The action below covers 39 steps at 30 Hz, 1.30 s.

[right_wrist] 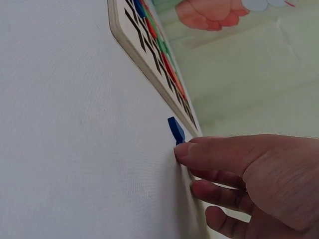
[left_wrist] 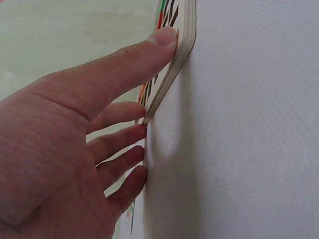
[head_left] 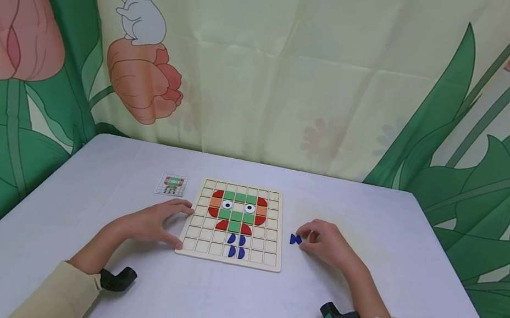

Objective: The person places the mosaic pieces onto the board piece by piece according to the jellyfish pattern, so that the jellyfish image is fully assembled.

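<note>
A square wooden grid board [head_left: 264, 258] lies on the table, bearing green, red and orange tiles, two eye tiles and several blue rounded pieces [head_left: 240, 253] near its front. My left hand [head_left: 152, 222] rests against the board's left side. Its thumb lies on the near corner and the other fingers are spread along the edge, as the left wrist view [left_wrist: 75, 134] also shows. To the right of the board, my right hand [head_left: 328, 243] pinches a small blue bow-tie-shaped piece [head_left: 294, 239] at the table surface. Fingertips cover part of that piece [right_wrist: 175, 129].
A small picture card [head_left: 172, 185] with a coloured figure on a grid lies left of the board's far corner. Behind the white table [head_left: 221, 309] hangs a curtain [head_left: 268, 72] printed with tulips and a rabbit. Each wrist wears a black device [head_left: 118, 279].
</note>
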Each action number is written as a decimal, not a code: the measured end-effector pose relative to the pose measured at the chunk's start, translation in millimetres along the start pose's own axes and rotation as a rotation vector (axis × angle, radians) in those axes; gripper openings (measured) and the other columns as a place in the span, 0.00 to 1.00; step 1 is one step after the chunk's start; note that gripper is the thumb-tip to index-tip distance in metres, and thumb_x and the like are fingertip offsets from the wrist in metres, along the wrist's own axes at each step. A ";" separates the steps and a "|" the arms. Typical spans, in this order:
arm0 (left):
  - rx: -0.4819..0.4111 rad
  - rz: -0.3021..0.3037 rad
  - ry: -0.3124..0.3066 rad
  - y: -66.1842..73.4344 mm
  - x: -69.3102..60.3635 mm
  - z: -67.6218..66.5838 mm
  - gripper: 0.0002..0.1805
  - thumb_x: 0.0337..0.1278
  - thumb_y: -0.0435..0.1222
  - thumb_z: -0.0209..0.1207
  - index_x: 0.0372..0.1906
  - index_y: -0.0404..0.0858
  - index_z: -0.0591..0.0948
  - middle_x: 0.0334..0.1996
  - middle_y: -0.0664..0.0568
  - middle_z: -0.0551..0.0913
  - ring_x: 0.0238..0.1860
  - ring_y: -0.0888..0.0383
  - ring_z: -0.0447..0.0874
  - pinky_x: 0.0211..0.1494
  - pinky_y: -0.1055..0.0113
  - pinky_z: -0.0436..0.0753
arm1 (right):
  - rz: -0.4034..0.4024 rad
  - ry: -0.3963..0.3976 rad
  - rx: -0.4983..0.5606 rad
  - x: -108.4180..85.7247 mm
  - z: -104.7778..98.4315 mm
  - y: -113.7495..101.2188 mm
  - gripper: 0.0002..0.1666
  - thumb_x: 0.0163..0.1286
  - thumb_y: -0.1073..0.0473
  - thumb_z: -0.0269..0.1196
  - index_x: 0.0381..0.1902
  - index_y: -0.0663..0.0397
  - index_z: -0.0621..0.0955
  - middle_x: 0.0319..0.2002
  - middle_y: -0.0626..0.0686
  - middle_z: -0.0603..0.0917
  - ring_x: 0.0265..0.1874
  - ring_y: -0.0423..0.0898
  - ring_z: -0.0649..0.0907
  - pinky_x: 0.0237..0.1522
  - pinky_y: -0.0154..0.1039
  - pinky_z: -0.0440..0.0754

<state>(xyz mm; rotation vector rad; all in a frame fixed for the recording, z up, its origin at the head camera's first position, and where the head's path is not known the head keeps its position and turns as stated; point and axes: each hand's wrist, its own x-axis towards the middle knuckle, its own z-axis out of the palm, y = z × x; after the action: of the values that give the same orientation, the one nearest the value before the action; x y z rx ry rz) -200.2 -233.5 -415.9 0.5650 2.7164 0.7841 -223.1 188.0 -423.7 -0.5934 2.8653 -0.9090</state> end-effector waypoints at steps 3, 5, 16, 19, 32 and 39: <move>-0.003 -0.004 -0.001 -0.4 0.0 0.5 0.46 0.39 0.50 0.75 0.66 0.40 0.70 0.71 0.45 0.64 0.73 0.43 0.56 0.73 0.42 0.60 | -0.002 -0.006 -0.003 -0.3 0.1 -0.1 0.13 0.57 0.69 0.68 0.40 0.52 0.86 0.33 0.48 0.83 0.32 0.42 0.76 0.33 0.32 0.76; -0.002 0.003 -0.002 -0.5 -0.3 0.5 0.46 0.39 0.50 0.75 0.66 0.40 0.70 0.71 0.45 0.64 0.73 0.42 0.57 0.73 0.41 0.61 | -0.005 -0.004 -0.009 -0.3 0.3 -0.2 0.13 0.58 0.72 0.66 0.38 0.51 0.86 0.34 0.48 0.83 0.32 0.42 0.76 0.33 0.32 0.76; 0.007 0.013 0.002 1.2 -0.8 -0.4 0.45 0.39 0.50 0.75 0.66 0.39 0.70 0.70 0.43 0.64 0.73 0.40 0.57 0.72 0.40 0.60 | 0.073 0.049 -0.022 0.0 1.3 1.8 0.10 0.57 0.67 0.70 0.37 0.55 0.81 0.34 0.51 0.80 0.31 0.44 0.75 0.32 0.34 0.74; -0.001 0.001 0.002 1.1 -0.6 0.1 0.45 0.39 0.50 0.75 0.66 0.40 0.71 0.71 0.44 0.64 0.73 0.42 0.57 0.73 0.41 0.60 | 0.110 0.056 -0.016 0.1 1.4 2.3 0.10 0.57 0.65 0.70 0.37 0.56 0.81 0.30 0.50 0.79 0.31 0.44 0.74 0.33 0.34 0.74; 0.001 -0.004 0.001 1.1 -0.7 -0.2 0.46 0.39 0.51 0.74 0.66 0.40 0.70 0.71 0.44 0.64 0.73 0.41 0.56 0.73 0.41 0.60 | 0.136 0.119 -0.021 3.6 8.6 -1.4 0.13 0.56 0.60 0.72 0.38 0.57 0.82 0.32 0.51 0.80 0.31 0.45 0.74 0.33 0.35 0.74; -0.011 -0.006 0.001 -1.0 -0.2 1.0 0.46 0.38 0.51 0.74 0.67 0.41 0.70 0.71 0.45 0.64 0.74 0.42 0.56 0.73 0.41 0.60 | 0.102 0.103 -0.038 6.3 14.2 -4.1 0.12 0.57 0.61 0.71 0.40 0.55 0.84 0.32 0.50 0.80 0.30 0.44 0.73 0.30 0.33 0.72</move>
<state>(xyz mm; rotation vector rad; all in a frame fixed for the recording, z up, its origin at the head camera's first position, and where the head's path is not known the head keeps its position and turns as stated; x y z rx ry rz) -199.9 -233.9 -417.3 0.5542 2.7118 0.7982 -224.9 174.8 -432.8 -0.4099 2.9782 -0.8971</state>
